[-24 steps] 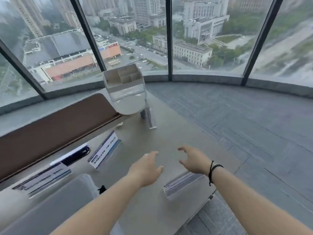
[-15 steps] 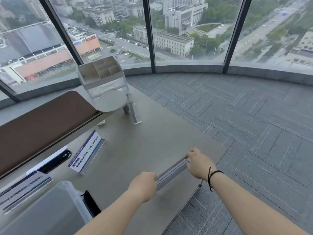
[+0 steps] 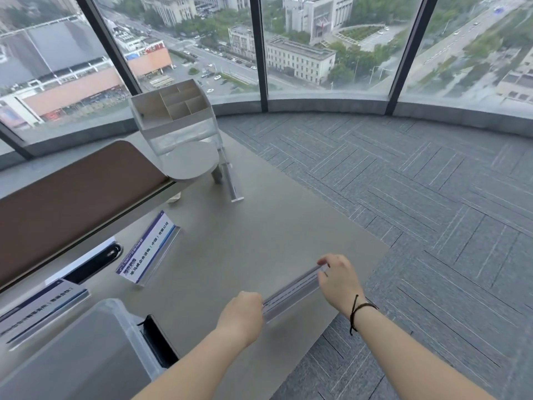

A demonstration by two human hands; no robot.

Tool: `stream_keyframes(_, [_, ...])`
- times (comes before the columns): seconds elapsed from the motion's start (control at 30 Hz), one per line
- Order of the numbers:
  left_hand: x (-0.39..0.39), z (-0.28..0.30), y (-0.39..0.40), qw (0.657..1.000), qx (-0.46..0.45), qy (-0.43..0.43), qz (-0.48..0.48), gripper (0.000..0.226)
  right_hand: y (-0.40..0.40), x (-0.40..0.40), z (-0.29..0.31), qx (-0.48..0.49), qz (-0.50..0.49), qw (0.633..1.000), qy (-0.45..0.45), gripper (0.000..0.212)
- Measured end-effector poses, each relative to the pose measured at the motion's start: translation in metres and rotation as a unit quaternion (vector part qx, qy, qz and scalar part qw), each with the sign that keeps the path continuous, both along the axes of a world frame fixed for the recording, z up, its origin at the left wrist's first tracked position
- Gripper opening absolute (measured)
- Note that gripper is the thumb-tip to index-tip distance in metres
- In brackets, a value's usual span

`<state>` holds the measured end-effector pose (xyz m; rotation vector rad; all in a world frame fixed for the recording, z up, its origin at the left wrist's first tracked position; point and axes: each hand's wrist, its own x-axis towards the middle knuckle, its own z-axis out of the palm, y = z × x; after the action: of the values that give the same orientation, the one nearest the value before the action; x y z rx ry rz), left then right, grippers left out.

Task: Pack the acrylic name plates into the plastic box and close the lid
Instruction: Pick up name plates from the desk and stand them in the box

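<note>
An acrylic name plate (image 3: 291, 291) is held by both ends near the table's front right corner. My left hand (image 3: 240, 316) grips its near end and my right hand (image 3: 337, 280) grips its far end. The clear plastic box (image 3: 86, 353) with a black latch stands at the lower left. A second name plate (image 3: 150, 251) stands on the table mid-left. A third name plate (image 3: 37, 306) lies at the far left beside the box. Another clear plate (image 3: 230, 181) stands edge-on near the organiser.
A white desk organiser (image 3: 173, 116) with compartments sits on a round stand at the table's far end. A brown padded panel (image 3: 72, 197) runs along the left. The grey table (image 3: 259, 226) ends just right of my hands, with carpet floor (image 3: 418, 197) beyond and windows behind.
Both hands went from open above the name plate to gripping its two ends. The view has shifted a little; the plate stays near the table's front corner.
</note>
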<state>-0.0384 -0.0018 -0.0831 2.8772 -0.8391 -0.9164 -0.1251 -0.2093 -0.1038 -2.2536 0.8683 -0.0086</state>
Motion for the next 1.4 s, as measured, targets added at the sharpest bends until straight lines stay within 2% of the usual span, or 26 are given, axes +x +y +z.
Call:
stream_keyframes(0.2, [-0.001, 0.001, -0.004, 0.998, -0.035, 0.035, 0.041, 0.033, -0.001, 0.003, 0.001, 0.030, -0.051, 0.998, -0.005, 0.023])
stream_keyframes(0.3, [-0.002, -0.002, -0.002, 0.997, -0.038, 0.038, 0.047, 0.028, 0.002, 0.005, 0.002, 0.033, -0.057, 0.998, -0.003, 0.024])
stream_keyframes(0.53, [0.001, -0.009, 0.011, 0.996, -0.042, 0.041, 0.072, 0.039, 0.018, 0.009, -0.001, 0.036, -0.054, 0.998, 0.010, 0.023])
stream_keyframes(0.73, [0.009, 0.009, 0.031, 0.988, -0.121, 0.035, 0.092, 0.040, 0.023, 0.014, 0.011, 0.046, -0.013, 0.999, 0.015, 0.016])
stream_keyframes(0.93, [0.027, 0.058, 0.077, 0.974, -0.190, 0.000, 0.122, 0.042, 0.044, 0.044, 0.069, 0.022, 0.082, 0.996, -0.015, 0.005])
stream_keyframes(1.03, [0.029, 0.098, 0.104, 0.968, -0.213, -0.027, 0.133, 0.046, 0.061, 0.061, 0.105, 0.007, 0.146, 0.989, -0.026, 0.002])
stream_keyframes(1.13, [0.023, 0.141, 0.143, 0.962, -0.219, -0.059, 0.152, 0.040, 0.083, 0.076, 0.140, -0.008, 0.216, 0.975, -0.058, 0.004])
stream_keyframes(1.27, [0.018, 0.184, 0.204, 0.953, -0.226, -0.097, 0.177, 0.042, 0.138, 0.092, 0.178, -0.039, 0.324, 0.937, -0.124, 0.006])
stream_keyframes(1.4, [0.020, 0.203, 0.259, 0.955, -0.185, -0.089, 0.216, 0.031, 0.216, 0.104, 0.201, -0.074, 0.443, 0.882, -0.140, 0.011])
